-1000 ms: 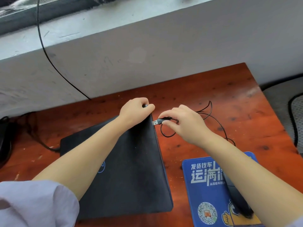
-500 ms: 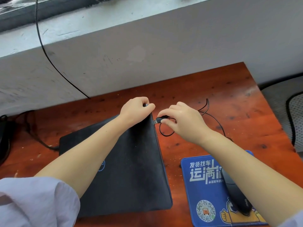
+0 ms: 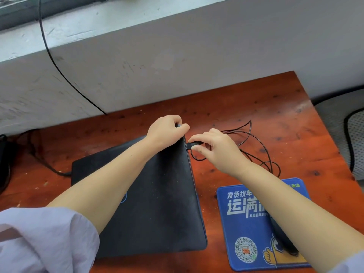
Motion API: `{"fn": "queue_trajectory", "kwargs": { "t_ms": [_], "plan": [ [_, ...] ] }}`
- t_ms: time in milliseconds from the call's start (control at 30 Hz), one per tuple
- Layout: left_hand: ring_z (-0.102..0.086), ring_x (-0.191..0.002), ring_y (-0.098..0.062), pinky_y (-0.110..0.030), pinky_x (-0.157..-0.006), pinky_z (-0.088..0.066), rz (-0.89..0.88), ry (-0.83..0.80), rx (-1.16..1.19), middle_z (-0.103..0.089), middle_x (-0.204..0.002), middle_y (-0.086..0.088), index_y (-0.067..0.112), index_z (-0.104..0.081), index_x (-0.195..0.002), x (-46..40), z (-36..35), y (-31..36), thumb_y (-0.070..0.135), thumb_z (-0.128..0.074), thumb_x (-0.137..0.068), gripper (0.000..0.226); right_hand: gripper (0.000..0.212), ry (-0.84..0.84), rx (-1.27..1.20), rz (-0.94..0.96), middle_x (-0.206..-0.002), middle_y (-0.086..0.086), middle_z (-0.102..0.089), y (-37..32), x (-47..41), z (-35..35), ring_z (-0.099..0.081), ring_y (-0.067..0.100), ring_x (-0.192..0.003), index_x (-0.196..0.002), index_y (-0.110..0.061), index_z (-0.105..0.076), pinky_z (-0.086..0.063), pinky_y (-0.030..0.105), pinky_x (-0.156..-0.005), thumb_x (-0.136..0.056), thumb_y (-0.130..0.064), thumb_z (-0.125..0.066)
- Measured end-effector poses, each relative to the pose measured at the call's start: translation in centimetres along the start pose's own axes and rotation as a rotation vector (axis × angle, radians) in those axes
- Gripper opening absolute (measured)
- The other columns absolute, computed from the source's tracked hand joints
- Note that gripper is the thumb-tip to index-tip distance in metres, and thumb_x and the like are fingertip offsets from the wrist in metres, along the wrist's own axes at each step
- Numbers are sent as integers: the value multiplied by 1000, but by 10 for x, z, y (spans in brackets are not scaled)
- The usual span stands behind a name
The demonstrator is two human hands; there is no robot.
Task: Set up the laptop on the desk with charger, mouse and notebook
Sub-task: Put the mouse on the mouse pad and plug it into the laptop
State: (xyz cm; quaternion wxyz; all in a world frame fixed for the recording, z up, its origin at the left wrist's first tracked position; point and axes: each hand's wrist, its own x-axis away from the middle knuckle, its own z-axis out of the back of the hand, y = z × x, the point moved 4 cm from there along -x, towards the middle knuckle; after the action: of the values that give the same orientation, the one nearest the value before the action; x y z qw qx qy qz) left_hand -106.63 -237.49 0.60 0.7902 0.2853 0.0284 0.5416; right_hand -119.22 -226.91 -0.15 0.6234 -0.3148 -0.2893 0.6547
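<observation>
A closed black laptop [image 3: 157, 203] lies on the red-brown wooden desk [image 3: 246, 107]. My left hand [image 3: 166, 131] grips the laptop's far right corner. My right hand [image 3: 214, 148] pinches the black USB plug [image 3: 194, 144] of the mouse cable, and the plug sits against the laptop's right edge. The thin mouse cable [image 3: 256, 148] loops over the desk behind my right hand. A black mouse [image 3: 283, 239] rests on a blue mouse pad [image 3: 242, 223] at the lower right, partly hidden by my right forearm. A black charger cable [image 3: 51, 168] meets the laptop's left side.
A grey-white wall and window ledge [image 3: 137, 56] stand behind the desk, with a black wire [image 3: 59, 69] running down them. A dark object [image 3: 4, 160] lies at the desk's far left edge. A mesh chair seat [image 3: 354, 138] is off the desk's right edge.
My right hand has pushed the USB plug left until its metal tip is no longer visible at the laptop's edge. My left hand has kept hold of the corner.
</observation>
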Motion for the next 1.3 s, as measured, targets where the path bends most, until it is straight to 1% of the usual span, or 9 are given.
{"fn": "queue_trajectory", "kwargs": {
  "t_ms": [200, 333, 467, 567, 700, 767, 900, 1100, 1300],
  "plan": [
    [-42, -51, -12, -27, -48, -31, 6, -30, -20, -45, -51, 6, 24, -43, -55, -6, -10, -6, 35, -48, -75, 24, 27, -68, -1, -64, -82, -9, -57, 15, -4, -7, -50, 12, -80, -111, -34, -62, -47, 34, -76, -84, -36, -61],
    [-48, -59, -20, -29, -51, -33, 43, -103, -66, -50, -55, 5, 23, -40, -56, -14, -30, -10, 35, -48, -77, 26, 40, -247, -203, -285, -111, -5, -66, 44, -12, -16, -56, 9, -106, -128, -32, -47, -40, 27, -91, -90, -46, -47],
    [-51, -65, -26, -30, -53, -31, 69, -138, -99, -50, -58, 6, 22, -38, -56, -22, -49, -16, 36, -47, -78, 27, 44, -209, -222, -438, -124, 2, -62, 72, -16, -17, -52, 16, -119, -130, -21, -46, -33, 26, -97, -97, -44, -28],
    [-51, -65, -26, -29, -49, -28, 85, -144, -118, -50, -58, 4, 21, -40, -58, -25, -57, -21, 34, -47, -78, 25, 46, -127, -134, -449, -135, 5, -53, 82, -18, -10, -46, 21, -126, -133, -19, -46, -29, 24, -96, -98, -43, -27],
    [-54, -72, -29, -32, -60, -35, 86, -106, -170, -57, -73, -4, 14, -47, -68, -28, -64, -24, 31, -46, -81, 21, 42, -83, -57, -386, -134, 8, -54, 83, -19, -5, -46, 24, -125, -131, -14, -49, -27, 19, -89, -100, -34, -29],
    [-52, -76, -30, -34, -65, -37, 43, -37, -203, -55, -79, -8, 11, -48, -72, -25, -68, -22, 28, -46, -83, 21, 41, -84, -26, -354, -136, 8, -52, 82, -16, -7, -44, 23, -127, -131, -12, -49, -25, 16, -92, -100, -30, -29],
    [-48, -93, -32, -42, -78, -41, 2, 92, -221, -53, -99, -15, 3, -49, -94, -14, -71, -17, 27, -50, -88, 24, 41, -103, 10, -358, -146, 7, -42, 82, -14, -10, -35, 22, -134, -134, -14, -46, -24, 28, -107, -100, -30, -29],
    [-44, -108, -31, -43, -88, -42, -35, 62, -296, -51, -118, -14, 7, -45, -120, 15, -49, -27, 33, -47, -91, 39, 40, -80, 124, -270, -145, 8, -41, 57, -1, -5, -31, 22, -136, -134, -12, -44, -22, 34, -112, -97, -26, -37],
    [-48, -110, -28, -40, -93, -41, -290, 86, -238, -56, -119, -9, 12, -50, -122, 86, -47, -22, 28, -49, -90, 36, 35, 106, 426, -142, -137, 8, -51, 19, 77, -4, -41, 25, -130, -126, -10, -54, -33, 43, -107, -92, -16, -48]
  ]
}}
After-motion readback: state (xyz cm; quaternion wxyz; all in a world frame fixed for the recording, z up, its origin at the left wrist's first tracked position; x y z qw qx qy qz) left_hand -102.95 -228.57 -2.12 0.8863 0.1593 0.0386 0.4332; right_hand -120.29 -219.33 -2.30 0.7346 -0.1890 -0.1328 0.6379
